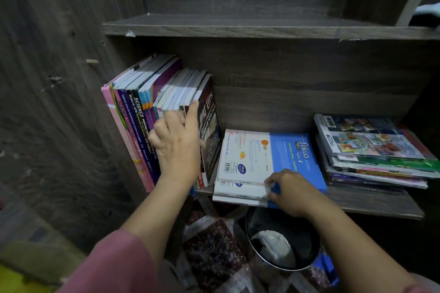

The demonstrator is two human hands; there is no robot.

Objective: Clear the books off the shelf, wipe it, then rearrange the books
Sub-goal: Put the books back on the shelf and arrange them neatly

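Books fill one shelf of a dark wood-grain case, sorted into three groups. At the left, an upright row leans against the side wall, spines outward; it looks like a dozen or more books, too tightly packed to count exactly. In the middle lies a flat pile of three white-and-blue workbooks, its front edge jutting past the shelf lip. At the right sits a looser stack of roughly six or seven magazines and books, though the lower ones blur together.

The person's left hand is on the right end of the upright row. The index finger is stretched up to the top edge of a book beside a dark-covered book, and the other fingers are curled in against the spines. This grip probably either steadies the leaning row or tips a few books out. The right hand is closed on the front edge of the flat pile, fingers curled around its lower books — most likely to lift it or slide it forward. A pink sleeve covers the left arm.

The upper shelf board carries no books in view. On the floor below stands one black bucket holding something white, possibly a cloth, placed close by for wiping. With all three groups on the shelf, clearing appears barely begun.
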